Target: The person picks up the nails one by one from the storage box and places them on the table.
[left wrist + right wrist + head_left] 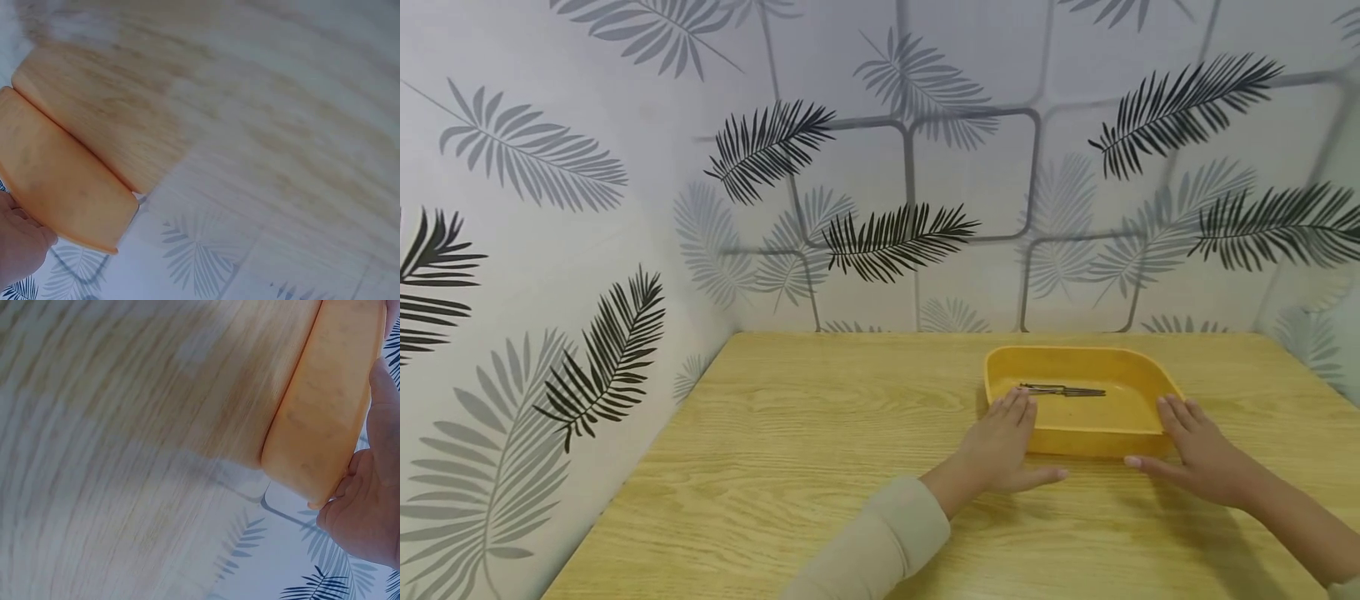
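A yellow plastic tray point(1097, 443) with rounded corners stands at the right of the wooden table. Several slim dark metal pieces point(1067, 391) lie together on its floor, too small to name. My left hand point(1000, 442) rests at the tray's front left corner, fingers straight and thumb pointing right. At the front right corner, my right hand point(1198, 454) touches the rim with extended fingers, its thumb near the front wall. In the left wrist view the tray wall point(69, 175) fills the left side; the right wrist view shows fingertips point(325, 515) right at the rim.
The light wooden table point(775, 467) runs back to a wall point(865, 183) printed with dark and grey feathers. Another patterned wall point(497, 292) borders the table on the left. Table surface extends left of the tray and in front of it.
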`<act>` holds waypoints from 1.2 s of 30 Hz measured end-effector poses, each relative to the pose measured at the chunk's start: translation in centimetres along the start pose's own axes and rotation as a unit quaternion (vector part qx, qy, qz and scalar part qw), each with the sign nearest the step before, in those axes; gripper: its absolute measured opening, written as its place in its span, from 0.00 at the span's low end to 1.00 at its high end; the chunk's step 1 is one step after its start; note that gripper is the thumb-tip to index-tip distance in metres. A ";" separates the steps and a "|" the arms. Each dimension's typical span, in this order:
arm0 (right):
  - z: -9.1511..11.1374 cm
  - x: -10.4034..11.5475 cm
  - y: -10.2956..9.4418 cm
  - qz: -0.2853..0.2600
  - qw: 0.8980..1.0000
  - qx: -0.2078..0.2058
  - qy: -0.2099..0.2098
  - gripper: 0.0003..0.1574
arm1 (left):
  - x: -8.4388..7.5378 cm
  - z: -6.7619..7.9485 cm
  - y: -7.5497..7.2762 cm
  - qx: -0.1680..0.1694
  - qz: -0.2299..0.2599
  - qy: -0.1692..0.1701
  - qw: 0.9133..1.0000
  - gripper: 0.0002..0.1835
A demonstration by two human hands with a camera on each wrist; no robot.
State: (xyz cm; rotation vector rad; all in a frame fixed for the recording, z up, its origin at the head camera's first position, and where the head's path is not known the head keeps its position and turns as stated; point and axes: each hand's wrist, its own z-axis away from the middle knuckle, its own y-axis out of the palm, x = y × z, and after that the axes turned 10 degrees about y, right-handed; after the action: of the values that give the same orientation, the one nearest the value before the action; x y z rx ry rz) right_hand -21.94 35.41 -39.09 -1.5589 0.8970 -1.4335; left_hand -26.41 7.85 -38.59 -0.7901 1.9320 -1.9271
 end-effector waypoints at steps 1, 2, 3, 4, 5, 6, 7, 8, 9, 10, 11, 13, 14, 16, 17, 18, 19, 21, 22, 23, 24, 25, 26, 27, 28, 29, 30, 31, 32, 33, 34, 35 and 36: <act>0.0 0.0 0.0 0.000 1.000 0.000 -0.001 0.61 | 0.1 0.1 0.0 -0.001 -0.002 0.001 1.000 0.51; 0.0 0.1 0.0 0.000 1.000 -0.001 -0.002 0.61 | 0.1 0.2 0.0 -0.003 -0.003 0.002 1.000 0.51; 0.0 0.1 0.0 0.002 1.000 -0.002 -0.003 0.61 | 0.1 0.2 0.1 -0.004 -0.002 0.002 1.000 0.50; 0.0 0.1 0.0 0.003 1.000 -0.002 -0.004 0.61 | 0.2 0.3 0.1 -0.004 -0.001 0.002 1.000 0.50; 0.0 0.1 0.0 0.003 1.000 -0.002 -0.004 0.62 | 0.2 0.4 0.0 -0.004 0.000 0.002 1.000 0.50; 0.0 0.2 0.0 0.003 1.000 -0.002 -0.005 0.62 | 0.2 0.5 0.0 -0.003 0.002 0.003 1.000 0.50; 0.0 0.2 0.0 0.003 1.000 -0.001 -0.005 0.62 | 0.2 0.6 0.0 -0.001 0.004 0.002 1.000 0.50; 0.0 0.2 -0.1 0.004 1.000 -0.002 -0.005 0.62 | 0.3 0.7 0.0 0.000 0.006 0.002 1.000 0.50; 0.0 0.2 -0.1 0.003 1.000 -0.001 -0.005 0.62 | 0.3 0.7 -0.1 0.002 0.008 0.002 1.000 0.50; 0.0 0.2 -0.1 0.002 1.000 0.000 -0.004 0.62 | 0.3 0.8 -0.1 0.003 0.009 0.002 1.000 0.50; 0.0 0.2 -0.1 0.001 1.000 0.001 -0.004 0.62 | 0.3 0.9 -0.2 0.004 0.010 0.003 1.000 0.50; 0.0 0.3 -0.1 -0.002 1.000 0.003 -0.002 0.62 | 0.3 1.0 -0.2 0.004 0.012 0.003 1.000 0.50; 0.1 0.3 -0.1 -0.003 1.000 0.004 -0.001 0.62 | 0.3 1.1 -0.3 0.004 0.012 0.003 1.000 0.50; 0.1 0.4 -0.1 -0.005 1.000 0.005 0.000 0.61 | 0.3 1.2 -0.3 0.006 0.011 0.004 1.000 0.50; 0.1 0.4 0.0 -0.005 1.000 0.006 0.001 0.61 | 0.4 1.2 -0.3 0.006 0.010 0.004 1.000 0.50; 0.1 0.5 0.0 -0.004 1.000 0.006 0.001 0.61 | 0.4 1.3 -0.3 0.007 0.010 0.003 1.000 0.50; 0.0 0.6 0.0 -0.003 1.000 0.006 0.001 0.61 | 0.4 1.3 -0.3 0.007 0.009 0.003 1.000 0.50; 0.0 0.7 0.0 -0.002 1.000 0.006 0.001 0.61 | 0.5 1.4 -0.3 0.006 0.006 0.001 1.000 0.50; 0.0 0.8 0.0 -0.002 1.000 0.006 0.000 0.61 | 0.6 1.4 -0.3 0.004 0.005 0.001 1.000 0.50; 0.0 0.8 0.0 -0.001 1.000 0.006 -0.001 0.61 | 0.7 1.4 -0.2 0.004 0.003 0.001 1.000 0.50; 0.0 0.9 0.0 -0.001 1.000 0.006 -0.002 0.61 | 0.7 1.5 -0.2 0.003 0.002 0.000 1.000 0.50; 0.0 0.9 0.0 -0.002 1.000 0.007 -0.002 0.61 | 0.7 1.5 -0.2 0.002 0.001 0.000 1.000 0.50; 0.0 1.0 0.0 -0.003 1.000 0.007 -0.003 0.61 | 0.8 1.5 -0.2 0.003 0.001 0.000 1.000 0.50; 0.0 1.0 0.1 -0.004 1.000 0.008 -0.004 0.61 | 0.8 1.6 -0.2 0.002 0.000 0.000 1.000 0.50; 0.0 1.1 0.1 -0.005 1.000 0.008 -0.004 0.61 | 0.8 1.6 -0.2 0.003 -0.001 0.000 1.000 0.50; 0.0 1.2 0.1 -0.006 1.000 0.009 -0.003 0.62 | 0.8 1.7 -0.2 0.004 -0.005 0.000 1.000 0.49; 0.0 1.3 0.1 -0.006 1.000 0.009 -0.003 0.62 | 0.8 1.7 -0.2 0.005 -0.009 0.000 1.000 0.49; 0.0 1.3 0.1 -0.008 1.000 0.010 -0.003 0.62 | 0.9 1.8 -0.2 0.006 -0.011 -0.001 1.000 0.50; 0.0 1.4 0.2 -0.008 1.000 0.010 -0.003 0.62 | 0.9 1.8 -0.1 0.005 -0.014 0.000 1.000 0.50; 0.0 1.5 0.2 -0.009 1.000 0.010 -0.003 0.62 | 0.9 1.9 -0.1 0.004 -0.018 0.000 1.000 0.50; 0.0 1.6 0.2 -0.008 1.000 0.009 -0.004 0.62 | 0.9 1.9 -0.1 0.004 -0.020 0.000 1.000 0.50; 0.0 1.6 0.3 -0.008 1.000 0.009 -0.004 0.62 | 1.0 2.0 0.0 0.002 -0.023 0.001 1.000 0.50; 0.0 1.7 0.3 -0.010 1.000 0.008 -0.006 0.62 | 1.0 2.1 0.0 0.000 -0.024 0.001 1.000 0.50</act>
State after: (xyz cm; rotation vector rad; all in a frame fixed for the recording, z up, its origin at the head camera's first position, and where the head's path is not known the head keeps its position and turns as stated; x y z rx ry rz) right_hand -21.77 33.77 -38.66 -1.5658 0.8638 -1.4408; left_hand -26.07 5.58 -38.55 -0.8416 1.9309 -1.9560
